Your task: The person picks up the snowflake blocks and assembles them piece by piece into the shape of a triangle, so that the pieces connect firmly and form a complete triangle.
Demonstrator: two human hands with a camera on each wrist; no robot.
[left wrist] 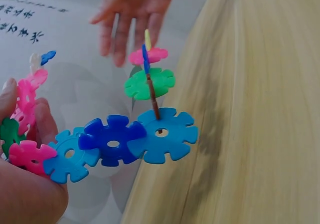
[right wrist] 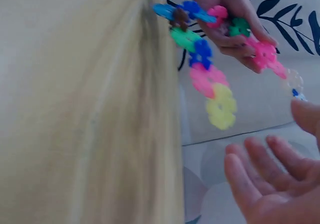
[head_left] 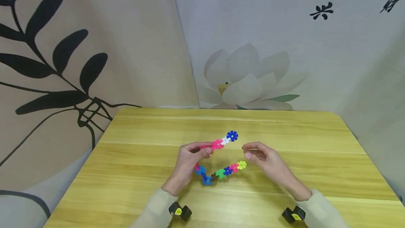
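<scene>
A curved chain of interlocking plastic flower discs (head_left: 220,173) hangs from my left hand (head_left: 186,161), whose thumb and fingers pinch it near some pink discs. One end carries a pink disc (head_left: 217,144), a white one and a dark blue disc (head_left: 232,136). Light blue discs (left wrist: 162,135), a brown one and a green disc (left wrist: 150,83) run along the other side to a yellow disc (right wrist: 221,107) at the tip. My right hand (head_left: 264,159) is apart from the chain, just right of both ends, fingers loosely bent with nothing between them.
The wooden table (head_left: 284,129) lies under both hands. Behind it stands a backdrop (head_left: 142,45) with a printed dark plant, a pale lotus and black characters. Each wrist wears a small black camera (head_left: 180,211) over a light sleeve.
</scene>
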